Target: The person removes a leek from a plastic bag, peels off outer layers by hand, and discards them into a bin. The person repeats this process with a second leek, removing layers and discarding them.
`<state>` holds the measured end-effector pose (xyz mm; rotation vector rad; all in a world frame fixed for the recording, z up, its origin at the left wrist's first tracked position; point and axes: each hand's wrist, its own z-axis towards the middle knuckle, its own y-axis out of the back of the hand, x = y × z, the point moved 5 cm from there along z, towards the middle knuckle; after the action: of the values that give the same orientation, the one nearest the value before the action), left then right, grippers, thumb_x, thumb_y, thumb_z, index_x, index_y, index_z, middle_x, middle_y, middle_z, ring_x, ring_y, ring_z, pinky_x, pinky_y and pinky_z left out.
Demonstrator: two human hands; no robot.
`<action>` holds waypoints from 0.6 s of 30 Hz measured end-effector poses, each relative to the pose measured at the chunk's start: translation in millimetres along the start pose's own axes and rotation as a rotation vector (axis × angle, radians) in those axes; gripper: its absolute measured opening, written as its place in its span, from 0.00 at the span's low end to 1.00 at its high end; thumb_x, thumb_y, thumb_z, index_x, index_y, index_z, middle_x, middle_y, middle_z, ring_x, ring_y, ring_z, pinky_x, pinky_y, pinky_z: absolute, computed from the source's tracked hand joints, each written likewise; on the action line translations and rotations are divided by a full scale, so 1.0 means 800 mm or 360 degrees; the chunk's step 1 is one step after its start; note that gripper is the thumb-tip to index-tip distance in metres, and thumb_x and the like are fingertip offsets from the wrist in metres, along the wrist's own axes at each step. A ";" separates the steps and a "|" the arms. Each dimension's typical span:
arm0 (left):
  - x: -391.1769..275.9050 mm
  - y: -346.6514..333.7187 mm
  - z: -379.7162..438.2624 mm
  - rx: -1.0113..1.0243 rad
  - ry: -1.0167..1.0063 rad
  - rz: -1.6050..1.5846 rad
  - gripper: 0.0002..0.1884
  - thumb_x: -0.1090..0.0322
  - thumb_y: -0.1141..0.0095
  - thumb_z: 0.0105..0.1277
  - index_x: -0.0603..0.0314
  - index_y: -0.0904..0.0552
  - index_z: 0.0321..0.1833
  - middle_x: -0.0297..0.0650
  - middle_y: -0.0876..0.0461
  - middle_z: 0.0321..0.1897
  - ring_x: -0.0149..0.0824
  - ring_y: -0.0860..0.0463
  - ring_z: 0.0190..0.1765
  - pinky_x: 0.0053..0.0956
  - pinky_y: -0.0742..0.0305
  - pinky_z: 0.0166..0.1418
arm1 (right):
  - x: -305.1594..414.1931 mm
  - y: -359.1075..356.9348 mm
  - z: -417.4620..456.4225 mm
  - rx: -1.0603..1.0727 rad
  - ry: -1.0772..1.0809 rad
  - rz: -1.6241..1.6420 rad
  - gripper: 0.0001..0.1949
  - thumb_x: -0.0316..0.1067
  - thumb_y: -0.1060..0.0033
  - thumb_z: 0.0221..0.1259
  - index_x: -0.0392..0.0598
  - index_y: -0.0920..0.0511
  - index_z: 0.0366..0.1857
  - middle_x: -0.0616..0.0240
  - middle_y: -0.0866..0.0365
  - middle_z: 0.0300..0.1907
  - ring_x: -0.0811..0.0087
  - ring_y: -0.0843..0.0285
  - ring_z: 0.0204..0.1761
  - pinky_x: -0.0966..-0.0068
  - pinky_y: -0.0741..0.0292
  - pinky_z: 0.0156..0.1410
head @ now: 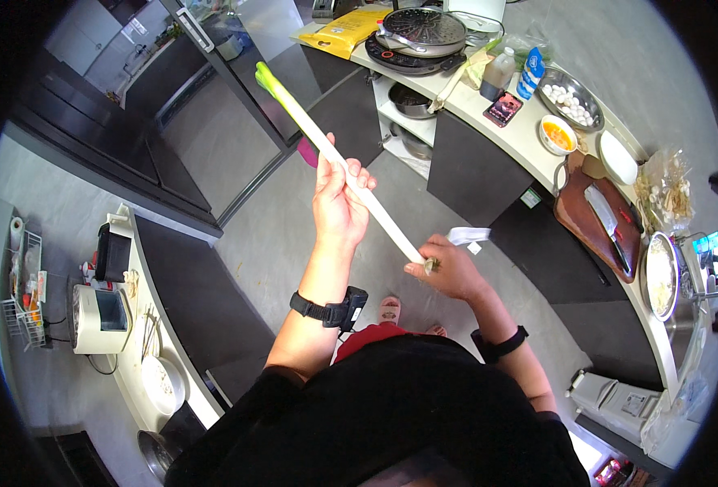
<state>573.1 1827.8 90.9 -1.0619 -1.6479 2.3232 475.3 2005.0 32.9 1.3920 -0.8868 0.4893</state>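
A long leek or large green onion stretches diagonally in front of me, its green top at the upper left and its root end at the lower right. My left hand grips its white stalk near the middle. Around the root end, the fingers of my right hand are closed. A white strip, perhaps peeled skin, shows just beyond my right hand. On the right counter, a cleaver lies on a brown cutting board with small red pieces, perhaps chili.
The right counter curves around me with a bowl of orange liquid, a metal bowl of white eggs or mushrooms, a phone and an electric griddle. Cabinet shelves stand exposed below. At left is another counter.
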 end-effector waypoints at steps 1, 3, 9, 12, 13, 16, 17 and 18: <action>-0.003 0.001 -0.001 -0.0025 -0.0003 0.0018 0.22 0.65 0.61 0.77 0.45 0.36 0.73 0.38 0.28 0.32 0.34 0.28 0.34 0.32 0.28 0.44 | -0.003 -0.001 -0.003 -0.0004 0.0015 0.0107 0.19 0.53 0.31 0.57 0.47 0.17 0.38 0.60 0.22 0.39 0.59 0.20 0.38 0.66 0.25 0.43; -0.004 0.008 0.000 -0.0032 -0.0010 -0.0013 0.21 0.65 0.61 0.77 0.46 0.36 0.72 0.38 0.28 0.33 0.34 0.28 0.34 0.32 0.27 0.44 | -0.008 -0.004 -0.008 0.0061 -0.0032 0.0281 0.18 0.51 0.32 0.59 0.45 0.18 0.39 0.60 0.21 0.38 0.62 0.21 0.37 0.67 0.26 0.42; -0.011 0.021 -0.003 -0.0087 -0.0033 -0.0068 0.21 0.65 0.60 0.77 0.47 0.36 0.72 0.39 0.28 0.33 0.34 0.27 0.34 0.31 0.27 0.44 | -0.016 -0.011 -0.025 0.0349 -0.0185 0.0762 0.18 0.46 0.38 0.65 0.40 0.20 0.44 0.64 0.19 0.34 0.76 0.27 0.38 0.73 0.29 0.43; -0.013 0.027 0.000 -0.0090 -0.0033 -0.0069 0.21 0.65 0.59 0.77 0.47 0.37 0.72 0.38 0.28 0.32 0.34 0.27 0.34 0.32 0.26 0.43 | -0.021 -0.015 -0.029 0.0328 -0.0020 0.0909 0.15 0.43 0.45 0.69 0.39 0.21 0.46 0.67 0.20 0.36 0.77 0.28 0.40 0.76 0.30 0.46; -0.014 0.029 0.001 -0.0087 -0.0031 -0.0073 0.22 0.64 0.59 0.77 0.47 0.39 0.73 0.38 0.28 0.32 0.34 0.27 0.34 0.32 0.26 0.43 | -0.027 -0.018 -0.030 0.0340 -0.0032 0.0956 0.15 0.41 0.47 0.70 0.40 0.21 0.46 0.68 0.20 0.37 0.78 0.28 0.41 0.77 0.30 0.47; -0.014 0.031 0.002 -0.0108 -0.0034 -0.0067 0.23 0.64 0.59 0.78 0.47 0.41 0.74 0.38 0.28 0.32 0.34 0.27 0.33 0.33 0.25 0.43 | -0.032 -0.019 -0.031 0.0394 -0.0098 0.0907 0.15 0.40 0.53 0.72 0.40 0.21 0.48 0.70 0.21 0.40 0.79 0.28 0.44 0.79 0.30 0.49; -0.014 0.032 0.002 -0.0120 -0.0036 -0.0062 0.23 0.64 0.59 0.78 0.47 0.41 0.74 0.38 0.28 0.32 0.33 0.27 0.33 0.33 0.25 0.43 | -0.032 -0.020 -0.031 0.0416 -0.0125 0.0859 0.15 0.40 0.54 0.72 0.41 0.21 0.48 0.70 0.21 0.40 0.79 0.28 0.44 0.79 0.30 0.50; -0.013 0.031 0.002 -0.0123 -0.0034 -0.0066 0.23 0.64 0.59 0.78 0.47 0.40 0.74 0.38 0.28 0.32 0.33 0.27 0.33 0.33 0.25 0.43 | -0.032 -0.021 -0.032 0.0431 -0.0152 0.0911 0.15 0.40 0.53 0.72 0.41 0.21 0.49 0.71 0.21 0.40 0.79 0.29 0.43 0.79 0.30 0.48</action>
<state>587.4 1811.6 74.9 -1.0105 -1.7629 2.2703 478.9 2032.2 3.4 1.4018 -1.3430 1.0134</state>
